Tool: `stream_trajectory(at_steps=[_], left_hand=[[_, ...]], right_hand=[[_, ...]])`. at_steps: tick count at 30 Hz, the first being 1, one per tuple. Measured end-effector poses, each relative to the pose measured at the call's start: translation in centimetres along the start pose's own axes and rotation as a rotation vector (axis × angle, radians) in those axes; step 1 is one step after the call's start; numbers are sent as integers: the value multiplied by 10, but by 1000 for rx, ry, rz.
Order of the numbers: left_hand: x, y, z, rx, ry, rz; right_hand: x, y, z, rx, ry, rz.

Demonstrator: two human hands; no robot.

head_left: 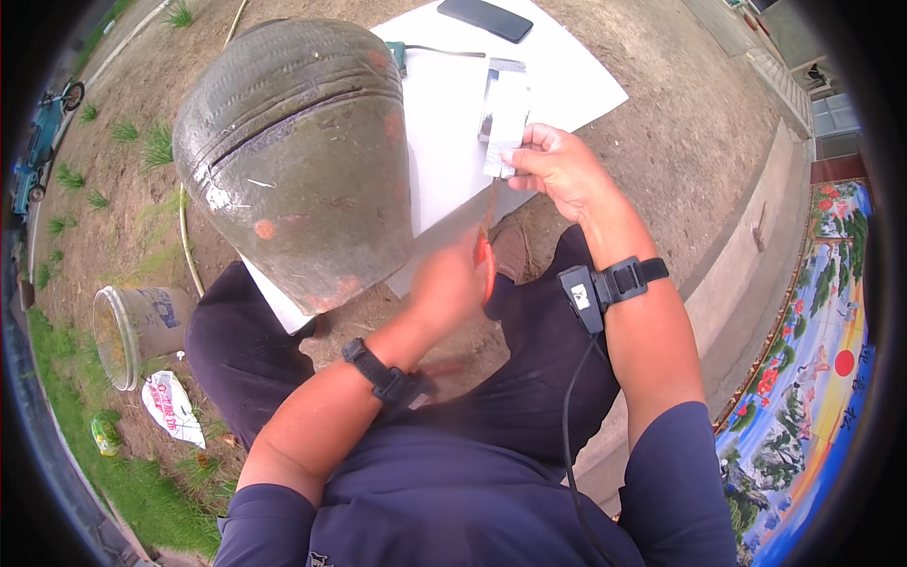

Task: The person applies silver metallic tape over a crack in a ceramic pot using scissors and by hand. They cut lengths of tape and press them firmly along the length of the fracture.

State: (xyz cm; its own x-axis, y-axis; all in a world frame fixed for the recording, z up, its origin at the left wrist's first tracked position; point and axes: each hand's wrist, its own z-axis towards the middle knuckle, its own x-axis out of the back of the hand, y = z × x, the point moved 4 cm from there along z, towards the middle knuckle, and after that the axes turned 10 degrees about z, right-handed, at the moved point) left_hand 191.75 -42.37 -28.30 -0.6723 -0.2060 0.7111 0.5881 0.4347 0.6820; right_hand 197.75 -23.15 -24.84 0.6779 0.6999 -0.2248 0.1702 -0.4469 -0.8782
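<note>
Silver-white packet [508, 111]: upper centre of frame, over the white sheet [576, 80], long axis running nearly up-down. Right hand [548, 170] is nearer; pinches the packet's lower end between thumb and fingers, closed on it. Left hand [449, 283], blurred, lies below and left of the packet, apparently curled round an orange-handled tool [489, 267], probably scissors; how far its handles are spread, cannot tell. A thin brownish part of the tool seems to point up toward the packet's lower end; contact not resolvable. Large grey-green pot [293, 161] fills upper left, just beside the left hand, limiting room on that side. Farther out: dark phone [486, 19] at top, clear bucket [146, 331] lower left.
</note>
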Motion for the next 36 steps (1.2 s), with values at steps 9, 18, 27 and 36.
stream_trajectory(at_steps=[9, 18, 27, 36], left_hand=[[0, 0, 1, 6, -14, 50], [5, 4, 3, 56, -90, 9], [5, 3, 3, 39, -66, 19], [5, 3, 3, 32, -53, 25]], right_hand=[[-1, -1, 0, 9, -2, -1], [-3, -2, -1, 16, 2, -7], [-3, -2, -1, 13, 1, -1], [-4, -3, -1, 13, -9, 8]])
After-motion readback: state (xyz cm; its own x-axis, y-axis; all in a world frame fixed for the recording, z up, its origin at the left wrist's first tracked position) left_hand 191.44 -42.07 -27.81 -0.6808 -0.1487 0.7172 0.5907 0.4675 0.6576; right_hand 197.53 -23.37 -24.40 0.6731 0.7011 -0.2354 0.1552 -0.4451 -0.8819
